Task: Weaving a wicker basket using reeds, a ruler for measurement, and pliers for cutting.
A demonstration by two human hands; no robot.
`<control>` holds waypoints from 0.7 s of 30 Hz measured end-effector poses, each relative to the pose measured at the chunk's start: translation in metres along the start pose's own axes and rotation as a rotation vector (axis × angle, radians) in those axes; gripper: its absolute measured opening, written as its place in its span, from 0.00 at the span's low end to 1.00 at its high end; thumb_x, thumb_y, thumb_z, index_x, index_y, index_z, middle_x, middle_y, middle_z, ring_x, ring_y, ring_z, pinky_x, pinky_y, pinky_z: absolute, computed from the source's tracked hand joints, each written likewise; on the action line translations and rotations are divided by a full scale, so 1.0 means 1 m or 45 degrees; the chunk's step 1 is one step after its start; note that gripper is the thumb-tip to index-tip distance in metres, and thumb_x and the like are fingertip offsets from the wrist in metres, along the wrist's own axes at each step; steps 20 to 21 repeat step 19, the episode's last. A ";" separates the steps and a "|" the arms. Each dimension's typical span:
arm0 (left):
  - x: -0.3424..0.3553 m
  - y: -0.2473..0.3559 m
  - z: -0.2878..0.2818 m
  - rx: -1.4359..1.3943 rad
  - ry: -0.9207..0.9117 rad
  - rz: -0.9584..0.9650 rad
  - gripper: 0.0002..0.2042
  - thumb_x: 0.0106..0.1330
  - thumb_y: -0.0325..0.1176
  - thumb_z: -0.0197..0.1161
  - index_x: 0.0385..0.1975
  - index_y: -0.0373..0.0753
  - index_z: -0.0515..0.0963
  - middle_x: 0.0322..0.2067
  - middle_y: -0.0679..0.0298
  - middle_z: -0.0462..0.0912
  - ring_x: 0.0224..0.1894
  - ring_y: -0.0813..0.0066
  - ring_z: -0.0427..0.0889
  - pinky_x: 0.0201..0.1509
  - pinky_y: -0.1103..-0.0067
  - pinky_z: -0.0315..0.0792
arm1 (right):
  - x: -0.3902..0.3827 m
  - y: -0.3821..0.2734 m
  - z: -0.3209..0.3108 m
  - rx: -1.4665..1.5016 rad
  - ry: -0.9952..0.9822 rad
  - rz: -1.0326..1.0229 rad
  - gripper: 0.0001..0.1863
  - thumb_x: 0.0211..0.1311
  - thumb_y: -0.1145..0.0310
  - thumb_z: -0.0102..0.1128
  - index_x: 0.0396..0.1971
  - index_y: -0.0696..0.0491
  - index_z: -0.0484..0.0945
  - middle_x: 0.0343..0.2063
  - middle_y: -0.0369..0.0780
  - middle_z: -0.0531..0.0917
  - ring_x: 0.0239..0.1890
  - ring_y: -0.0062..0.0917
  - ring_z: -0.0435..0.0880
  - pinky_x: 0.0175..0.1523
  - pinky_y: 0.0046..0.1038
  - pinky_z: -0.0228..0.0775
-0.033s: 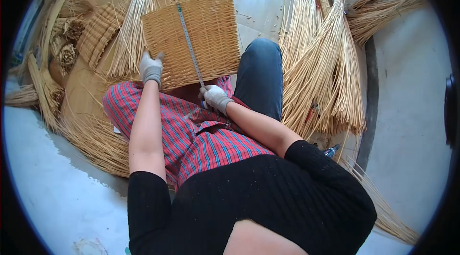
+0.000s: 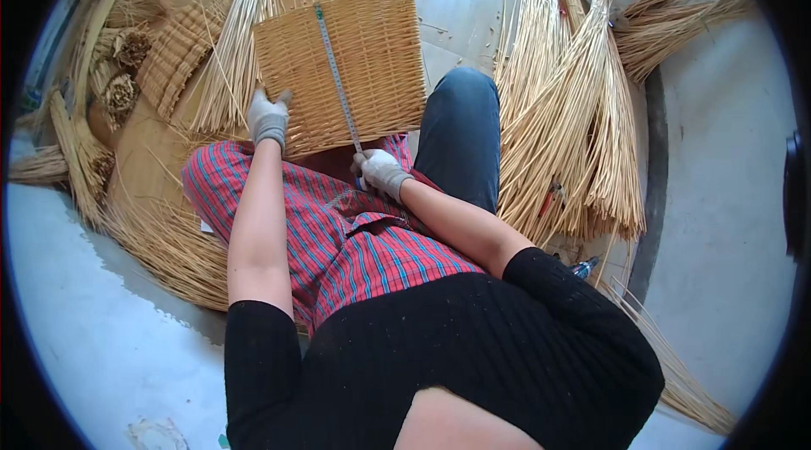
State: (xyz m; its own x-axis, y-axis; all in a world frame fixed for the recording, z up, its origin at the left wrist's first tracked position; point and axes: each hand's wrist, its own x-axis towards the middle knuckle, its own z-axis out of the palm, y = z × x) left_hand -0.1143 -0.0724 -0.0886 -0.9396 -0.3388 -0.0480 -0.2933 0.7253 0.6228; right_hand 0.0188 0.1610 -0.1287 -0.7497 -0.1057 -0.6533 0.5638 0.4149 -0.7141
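A flat woven wicker panel (image 2: 376, 53) tilts up in front of my lap, with long loose strands rising beyond its far edge. My left hand (image 2: 269, 116), in a white and grey work glove, grips the panel's left edge near its lower corner. Across the weave, from the far edge down to the near one, lies a pulled-out tape measure (image 2: 334, 74). The gloved fingers of my right hand (image 2: 379, 172) are closed around its near end, just below the panel's lower edge. Part of the tape's case is hidden inside that hand.
Large bundles of peeled wicker rods (image 2: 583, 120) lie to the right, by a grey wall. Another woven piece (image 2: 177, 57) and pale rods (image 2: 239, 53) are at the left. A long sheaf (image 2: 169, 251) curves beside my checked apron (image 2: 384, 264). My bent knee (image 2: 463, 103) stands right of the panel.
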 end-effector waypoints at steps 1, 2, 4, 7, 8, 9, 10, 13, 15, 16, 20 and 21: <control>0.000 0.003 0.001 0.025 0.000 -0.011 0.33 0.57 0.50 0.72 0.59 0.36 0.73 0.50 0.44 0.83 0.54 0.47 0.81 0.58 0.64 0.73 | 0.002 0.002 -0.003 0.036 -0.044 0.028 0.21 0.71 0.54 0.50 0.37 0.56 0.85 0.27 0.42 0.86 0.26 0.31 0.83 0.35 0.34 0.75; -0.001 0.006 0.001 0.049 0.000 -0.023 0.34 0.57 0.50 0.72 0.59 0.36 0.73 0.50 0.44 0.82 0.54 0.47 0.81 0.58 0.64 0.73 | 0.003 0.004 -0.001 0.034 -0.047 0.030 0.21 0.71 0.54 0.50 0.37 0.56 0.85 0.27 0.42 0.86 0.26 0.31 0.83 0.35 0.34 0.75; -0.005 0.006 -0.002 -0.001 -0.025 -0.048 0.34 0.56 0.51 0.72 0.59 0.36 0.74 0.50 0.44 0.83 0.54 0.47 0.81 0.58 0.64 0.73 | 0.005 0.007 0.003 0.004 -0.007 -0.169 0.21 0.71 0.54 0.49 0.36 0.55 0.85 0.25 0.42 0.85 0.25 0.31 0.83 0.34 0.35 0.75; -0.008 0.011 -0.006 0.027 -0.003 -0.069 0.32 0.56 0.51 0.73 0.56 0.36 0.76 0.49 0.44 0.83 0.53 0.47 0.82 0.57 0.64 0.73 | 0.010 0.011 0.003 -0.009 0.024 -0.130 0.21 0.70 0.54 0.49 0.35 0.55 0.86 0.25 0.42 0.85 0.25 0.31 0.83 0.34 0.35 0.75; -0.008 0.012 -0.007 -0.011 -0.032 -0.066 0.32 0.56 0.52 0.73 0.54 0.35 0.77 0.48 0.44 0.83 0.52 0.47 0.82 0.57 0.64 0.73 | 0.012 0.012 0.003 -0.007 0.026 -0.131 0.21 0.70 0.54 0.49 0.35 0.55 0.86 0.25 0.42 0.85 0.25 0.31 0.83 0.34 0.35 0.75; -0.008 0.015 -0.008 -0.049 -0.061 -0.063 0.31 0.55 0.52 0.73 0.52 0.34 0.78 0.48 0.44 0.84 0.52 0.47 0.82 0.56 0.64 0.74 | 0.013 0.013 0.003 -0.012 0.022 -0.123 0.21 0.70 0.54 0.50 0.35 0.55 0.86 0.25 0.42 0.85 0.25 0.31 0.83 0.34 0.35 0.75; -0.006 0.011 -0.009 -0.006 -0.058 -0.097 0.31 0.55 0.53 0.73 0.50 0.34 0.78 0.46 0.45 0.84 0.50 0.47 0.83 0.55 0.63 0.74 | 0.012 0.010 0.003 -0.022 0.011 -0.118 0.21 0.69 0.54 0.50 0.35 0.55 0.86 0.26 0.43 0.86 0.26 0.32 0.84 0.35 0.35 0.75; -0.005 0.006 -0.008 0.033 0.019 -0.083 0.31 0.54 0.53 0.73 0.50 0.33 0.79 0.45 0.44 0.84 0.50 0.46 0.83 0.55 0.64 0.74 | 0.008 0.005 0.003 -0.058 -0.011 -0.141 0.20 0.68 0.55 0.50 0.34 0.54 0.86 0.26 0.44 0.86 0.26 0.32 0.84 0.36 0.34 0.76; -0.004 0.008 -0.006 0.034 -0.027 -0.096 0.31 0.54 0.52 0.74 0.49 0.33 0.79 0.46 0.43 0.84 0.50 0.46 0.82 0.55 0.63 0.74 | 0.007 0.005 0.002 -0.054 -0.011 -0.105 0.20 0.68 0.55 0.49 0.34 0.54 0.87 0.27 0.44 0.86 0.28 0.33 0.85 0.37 0.34 0.77; -0.004 0.015 -0.005 0.033 -0.070 -0.095 0.30 0.54 0.52 0.75 0.48 0.33 0.79 0.47 0.42 0.83 0.51 0.45 0.82 0.56 0.63 0.74 | 0.010 0.006 -0.002 -0.046 -0.004 -0.068 0.21 0.68 0.55 0.49 0.34 0.54 0.87 0.27 0.44 0.86 0.29 0.33 0.85 0.39 0.34 0.77; 0.006 -0.011 0.002 0.005 0.005 -0.016 0.36 0.54 0.50 0.75 0.63 0.43 0.74 0.49 0.46 0.84 0.57 0.50 0.81 0.63 0.67 0.71 | 0.022 -0.007 -0.004 -0.180 -0.061 -0.170 0.22 0.70 0.54 0.48 0.34 0.52 0.88 0.33 0.45 0.88 0.36 0.33 0.86 0.47 0.33 0.76; 0.006 -0.011 0.002 0.005 0.005 -0.016 0.36 0.54 0.50 0.75 0.63 0.43 0.74 0.49 0.46 0.84 0.57 0.50 0.81 0.63 0.67 0.71 | 0.022 -0.007 -0.004 -0.180 -0.061 -0.170 0.22 0.70 0.54 0.48 0.34 0.52 0.88 0.33 0.45 0.88 0.36 0.33 0.86 0.47 0.33 0.76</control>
